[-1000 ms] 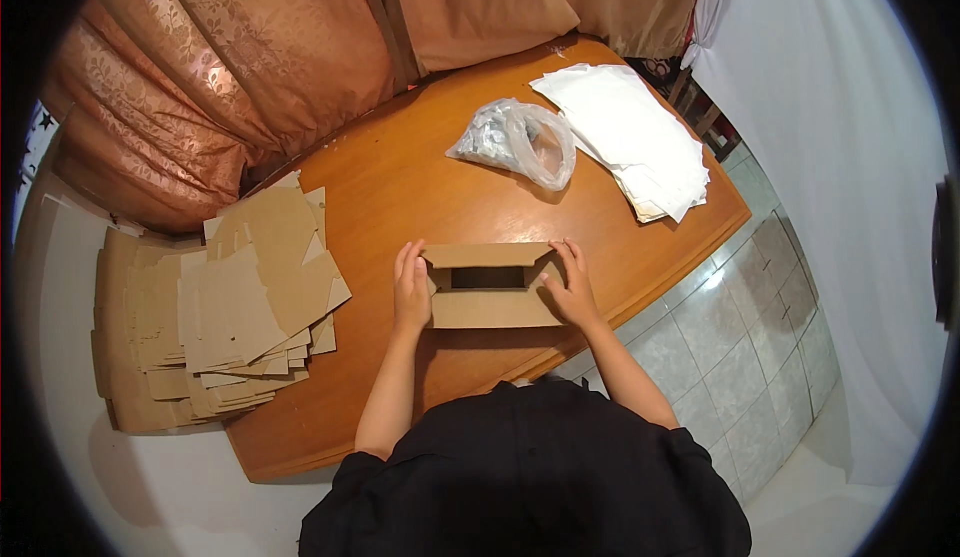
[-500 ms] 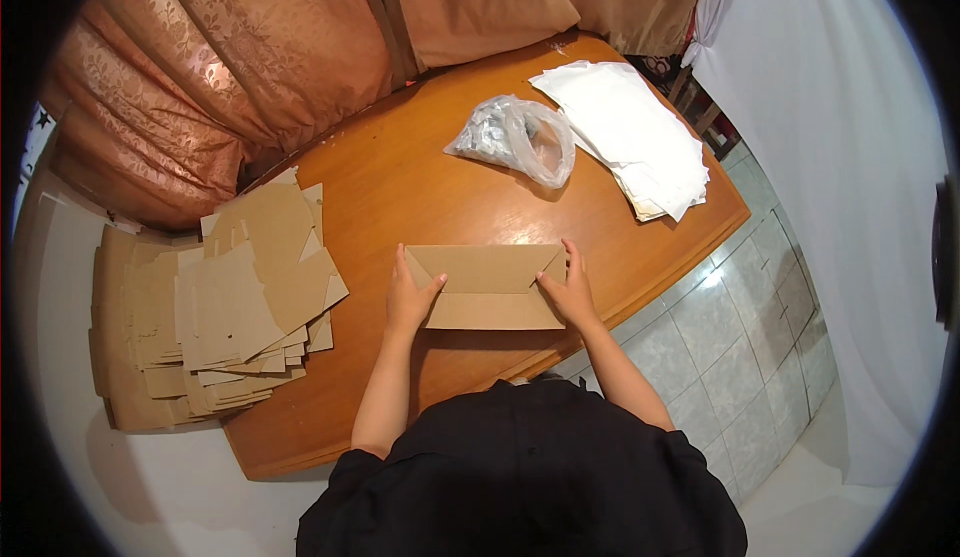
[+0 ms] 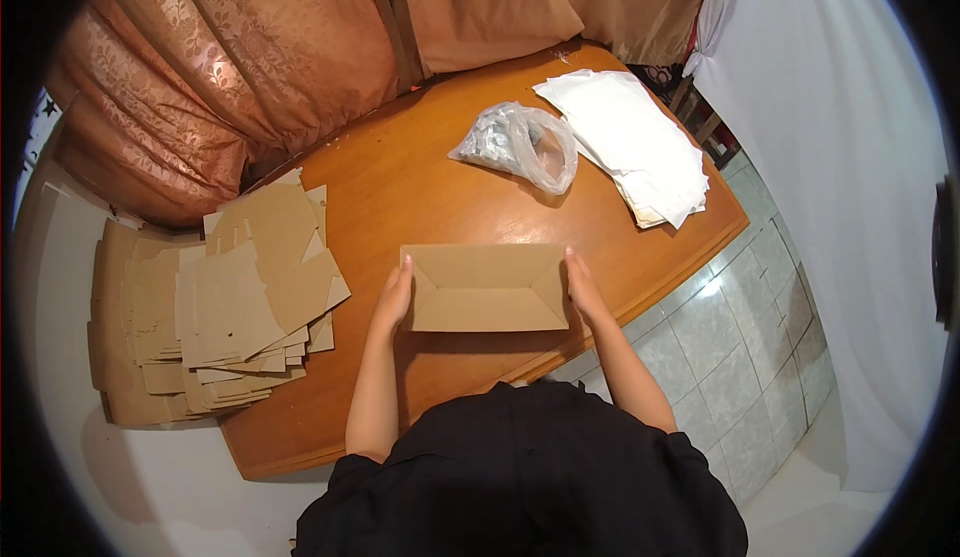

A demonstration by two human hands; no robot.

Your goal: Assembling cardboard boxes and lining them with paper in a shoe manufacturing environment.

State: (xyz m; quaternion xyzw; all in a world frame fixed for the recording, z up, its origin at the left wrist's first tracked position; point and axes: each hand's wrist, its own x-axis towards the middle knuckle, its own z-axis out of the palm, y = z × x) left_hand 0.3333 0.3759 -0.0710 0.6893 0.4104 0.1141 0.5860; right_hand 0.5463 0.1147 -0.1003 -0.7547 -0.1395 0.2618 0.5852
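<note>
A brown cardboard box [image 3: 484, 309] with an open top and sloping sides is held between my two hands in front of my body, over the near part of the table. My left hand [image 3: 396, 297] presses flat along its left end, fingers on the outside. Against the right end lies my right hand [image 3: 583, 289], its fingers likewise outside. Both hands are closed on the box from opposite ends. The inside of the box shows its bottom panel and creased corners, with nothing in it.
Flat cardboard pieces [image 3: 250, 297] lie piled on the table's left side. Farther back are a clear plastic bag [image 3: 510, 145] with its mouth open and a stack of white paper [image 3: 635, 142]. The wooden table [image 3: 390, 167] ends at a tiled floor on the right; curtains hang behind.
My thumbs have left the inside corners, and both hands now hold the outer ends. The box's sides have opened out, so it looks deeper and wider.
</note>
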